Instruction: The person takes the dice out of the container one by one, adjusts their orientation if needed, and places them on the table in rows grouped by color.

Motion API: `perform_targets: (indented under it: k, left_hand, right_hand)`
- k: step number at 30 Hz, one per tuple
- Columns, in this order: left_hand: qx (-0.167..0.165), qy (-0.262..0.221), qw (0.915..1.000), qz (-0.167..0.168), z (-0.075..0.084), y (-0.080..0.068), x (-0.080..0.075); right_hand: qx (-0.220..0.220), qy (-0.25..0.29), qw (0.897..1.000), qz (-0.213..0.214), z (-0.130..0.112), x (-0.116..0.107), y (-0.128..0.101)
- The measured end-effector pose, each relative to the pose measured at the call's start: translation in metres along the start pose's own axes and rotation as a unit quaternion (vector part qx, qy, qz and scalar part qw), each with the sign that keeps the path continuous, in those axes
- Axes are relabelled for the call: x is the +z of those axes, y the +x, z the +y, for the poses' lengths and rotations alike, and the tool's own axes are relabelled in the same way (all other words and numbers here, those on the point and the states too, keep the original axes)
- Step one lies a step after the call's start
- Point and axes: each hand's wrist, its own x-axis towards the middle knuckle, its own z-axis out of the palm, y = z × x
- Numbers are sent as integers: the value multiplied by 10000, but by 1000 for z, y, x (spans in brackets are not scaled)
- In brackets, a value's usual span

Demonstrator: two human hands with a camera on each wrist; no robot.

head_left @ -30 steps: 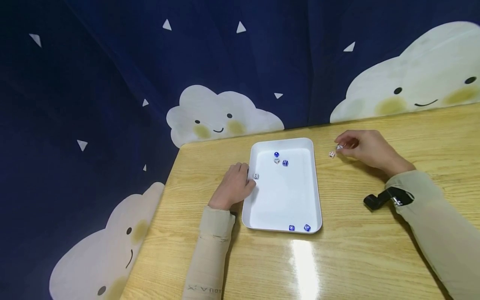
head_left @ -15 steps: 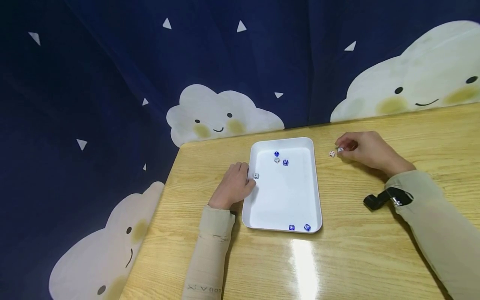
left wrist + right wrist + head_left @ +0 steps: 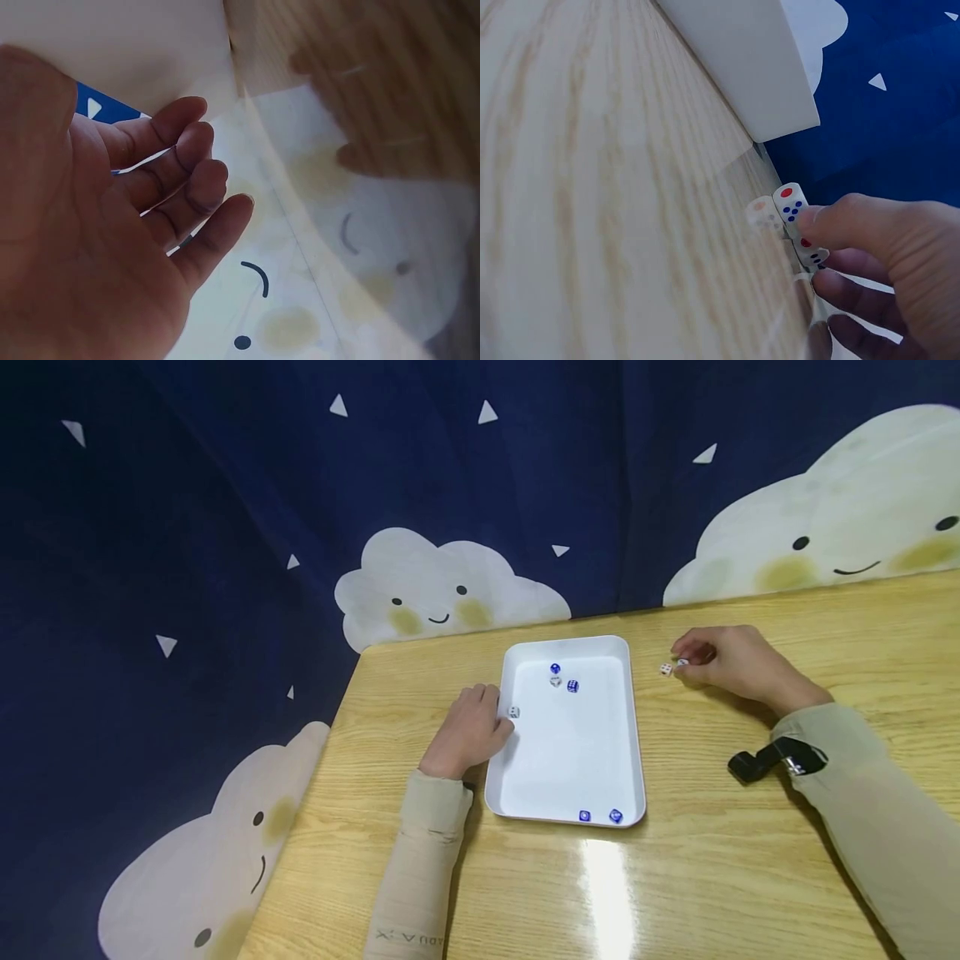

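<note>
My right hand [image 3: 738,664] is at the far right of the tray and pinches a white die [image 3: 682,663] between thumb and fingers, low at the table. A second white die [image 3: 788,201] with red and blue pips sits right beside it, close to my thumb tip in the right wrist view. My left hand [image 3: 467,732] holds the left wall of the white tray [image 3: 637,752], thumb over the rim and the other fingers outside, loosely bent in the left wrist view. Near that thumb, a white die [image 3: 513,712] lies inside the tray.
Toward the tray's back lie two blue dice [image 3: 573,686] and a white die [image 3: 555,681]. Two more blue dice [image 3: 585,816] are by its front wall. The wooden table [image 3: 525,893] ends at a dark blue curtain [image 3: 450,468] behind and left.
My right hand and its die have shifted slightly toward me, and the die now sits level beside the other white one. The left hand and tray look unmoved.
</note>
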Motion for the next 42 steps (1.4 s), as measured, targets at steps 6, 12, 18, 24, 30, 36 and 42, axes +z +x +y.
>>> perform_targets:
  k: [6, 12, 18, 24, 30, 36, 42]
  left_hand:
    - [-17, 152, 9999, -15, 2, -1, -1]
    - [-26, 310, 9995, 20, 3, -2, -1]
    - [-56, 314, 9995, -4, 3, -2, -1]
    - [-22, 260, 9997, 1, 3, -1, 0]
    - [-32, 252, 9997, 23, 2, -1, 0]
    - [4, 280, 9996, 66, -1, 0, 1]
    - [47, 299, 9995, 88, -1, 1, 1]
  right_hand:
    - [-257, -151, 9992, 284, -3, -1, -1]
    - [-432, -213, 9976, 492, -11, -4, -1]
    - [-617, -296, 9959, 592, -25, -8, -2]
    - [-877, -429, 9930, 657, -39, -11, -4]
    - [-1087, -482, 9912, 582, -54, -6, -3]
    - [-1118, -519, 9917, 377, -68, 0, -2]
    - [-1287, -486, 9899, 333, -74, 10, -2]
